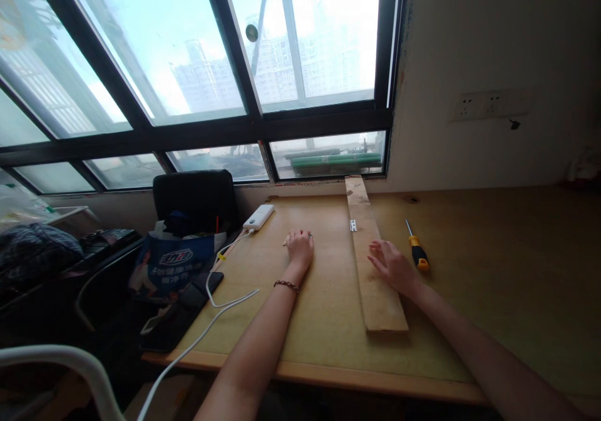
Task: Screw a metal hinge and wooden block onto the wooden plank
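Observation:
My left hand (300, 249) rests on the tabletop left of the board, fingers curled down. A small pale edge shows beside its fingers, but what they hold is hidden. My right hand (393, 266) is over the right side of a long wooden board (382, 305), fingers loosely bent and apart, holding nothing. Whether it touches the wood I cannot tell. On the board's left edge sits a small metal hinge (353, 225). Right of the board lies a screwdriver (417, 251) with a yellow and black handle, its shaft pointing toward the wall.
The board lies lengthwise on the wooden table (469, 321), its far end near the window. At the table's left edge are a white power bank (258, 218) and its white cable (209, 289). A blue bag (171, 261) sits by a black chair (195, 199). Wall sockets (493, 104) are at right.

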Demonstrator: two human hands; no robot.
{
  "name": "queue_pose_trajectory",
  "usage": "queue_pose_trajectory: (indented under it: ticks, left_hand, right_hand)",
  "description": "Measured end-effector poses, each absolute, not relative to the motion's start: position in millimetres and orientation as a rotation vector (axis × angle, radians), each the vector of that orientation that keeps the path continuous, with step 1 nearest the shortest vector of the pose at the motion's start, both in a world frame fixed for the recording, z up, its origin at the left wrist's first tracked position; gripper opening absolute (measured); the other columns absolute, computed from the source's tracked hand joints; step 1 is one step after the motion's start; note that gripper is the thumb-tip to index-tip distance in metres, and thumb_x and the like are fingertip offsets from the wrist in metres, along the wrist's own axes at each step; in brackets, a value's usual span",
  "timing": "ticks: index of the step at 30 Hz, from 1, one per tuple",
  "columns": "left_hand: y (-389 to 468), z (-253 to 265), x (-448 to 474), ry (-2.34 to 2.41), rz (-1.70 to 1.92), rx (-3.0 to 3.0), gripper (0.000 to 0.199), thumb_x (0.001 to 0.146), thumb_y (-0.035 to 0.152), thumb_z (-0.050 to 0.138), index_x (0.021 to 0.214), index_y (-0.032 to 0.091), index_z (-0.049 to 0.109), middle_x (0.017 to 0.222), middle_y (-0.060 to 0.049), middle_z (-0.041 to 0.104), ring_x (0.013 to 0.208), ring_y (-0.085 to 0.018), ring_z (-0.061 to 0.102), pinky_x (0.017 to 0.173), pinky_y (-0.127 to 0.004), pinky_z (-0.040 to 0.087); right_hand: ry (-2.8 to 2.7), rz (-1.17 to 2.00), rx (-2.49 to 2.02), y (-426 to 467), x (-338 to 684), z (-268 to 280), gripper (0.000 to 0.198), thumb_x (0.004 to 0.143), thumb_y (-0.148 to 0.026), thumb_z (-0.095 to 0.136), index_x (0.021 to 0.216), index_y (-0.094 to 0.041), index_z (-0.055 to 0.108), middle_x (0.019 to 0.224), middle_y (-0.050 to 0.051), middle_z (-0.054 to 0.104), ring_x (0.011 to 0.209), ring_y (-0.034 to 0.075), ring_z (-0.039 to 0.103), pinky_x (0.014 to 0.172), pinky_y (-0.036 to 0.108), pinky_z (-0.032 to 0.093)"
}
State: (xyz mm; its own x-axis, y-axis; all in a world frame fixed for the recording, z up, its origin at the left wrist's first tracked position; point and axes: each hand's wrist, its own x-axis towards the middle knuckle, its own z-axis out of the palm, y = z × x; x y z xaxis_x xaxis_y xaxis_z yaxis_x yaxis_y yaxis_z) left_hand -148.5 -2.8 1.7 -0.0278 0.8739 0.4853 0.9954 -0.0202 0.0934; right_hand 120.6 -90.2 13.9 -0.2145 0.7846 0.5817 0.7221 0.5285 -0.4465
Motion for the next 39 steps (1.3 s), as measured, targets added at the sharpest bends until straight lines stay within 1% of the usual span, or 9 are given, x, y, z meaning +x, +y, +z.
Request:
queue_pose_trajectory:
  ticks: [8,14,19,25,30,32,34,37,39]
  left_hand:
    - [-8,3,-131,-1.651,-0.701,-2.200,0.019,0.085,0.024,0.042,0.079,0.015,0.058,0.086,-0.009,0.059,0.086,-0.020,0.050,0.080,-0.032,0.035]
    - [-8,4,-130,-1.885,-0.559,-2.174,0.040,0.090,0.031,0.029,0.077,0.012,0.063,0.080,-0.013,0.062,0.078,-0.021,0.057,0.070,-0.031,0.037]
    - [-13,11,-124,-2.054,-0.485,-2.151,0.045,0.090,0.034,0.027,0.084,0.010,0.065,0.084,-0.016,0.065,0.079,-0.023,0.060,0.068,-0.032,0.038]
    - [-15,15,-122,-2.052,-0.455,-2.152,0.045,0.090,0.034,0.028,0.085,0.010,0.065,0.087,-0.016,0.065,0.081,-0.022,0.060,0.069,-0.030,0.039]
    - [-13,12,-123,-2.004,-0.434,-2.183,0.046,0.090,0.036,0.027,0.086,0.011,0.066,0.085,-0.016,0.065,0.080,-0.022,0.061,0.068,-0.030,0.041]
    - [-14,11,-121,-1.993,-0.403,-2.194,0.046,0.090,0.036,0.027,0.086,0.011,0.066,0.084,-0.017,0.065,0.080,-0.023,0.061,0.068,-0.031,0.041]
    - [-14,12,-119,-1.971,-0.349,-2.225,0.045,0.090,0.035,0.028,0.087,0.011,0.066,0.085,-0.017,0.066,0.080,-0.024,0.062,0.068,-0.032,0.041]
    - [-14,13,-117,-1.832,-0.227,-2.381,0.042,0.088,0.034,0.031,0.083,0.010,0.066,0.085,-0.018,0.066,0.078,-0.025,0.062,0.068,-0.034,0.041]
    - [-12,14,-116,-1.725,-0.173,-2.481,0.041,0.088,0.034,0.033,0.080,0.011,0.066,0.083,-0.018,0.066,0.075,-0.025,0.062,0.067,-0.034,0.041]
  right_hand:
    - [-1.946,0.009,-1.259,-91,121,20,0.022,0.085,-0.027,0.048,0.104,-0.016,0.051,0.100,0.011,0.057,0.098,0.024,0.054,0.085,0.039,0.047]
    - [-1.983,0.025,-1.207,-93,121,23,0.013,0.085,-0.022,0.047,0.093,-0.017,0.055,0.096,0.009,0.060,0.097,0.023,0.053,0.086,0.037,0.045]
    - [-1.914,-0.006,-1.262,-93,126,24,0.020,0.086,-0.016,0.039,0.095,-0.017,0.057,0.092,0.009,0.061,0.089,0.021,0.056,0.079,0.034,0.045]
    - [-1.825,-0.125,-1.352,-98,127,32,0.027,0.090,-0.034,0.040,0.079,-0.018,0.059,0.077,0.007,0.062,0.066,0.016,0.058,0.058,0.025,0.037]
    - [-1.889,-0.245,-1.447,-102,124,36,0.044,0.090,-0.045,0.035,0.066,-0.017,0.059,0.056,0.005,0.058,0.052,0.014,0.053,0.052,0.025,0.027]
    - [-1.889,-0.277,-1.539,-100,126,36,0.044,0.091,-0.042,0.034,0.065,-0.016,0.059,0.059,0.008,0.059,0.057,0.016,0.054,0.055,0.026,0.028]
    - [-1.839,-0.300,-1.648,-95,130,34,0.035,0.089,-0.035,0.039,0.069,-0.016,0.060,0.069,0.011,0.061,0.068,0.019,0.056,0.062,0.028,0.033]
    - [-1.684,-0.362,-1.821,-85,142,27,0.017,0.082,-0.023,0.048,0.081,-0.014,0.062,0.088,0.017,0.060,0.087,0.028,0.053,0.072,0.040,0.037]
    - [-1.538,-0.400,-1.942,-79,150,19,0.018,0.080,-0.017,0.046,0.086,-0.013,0.062,0.097,0.022,0.056,0.090,0.032,0.051,0.070,0.046,0.038]
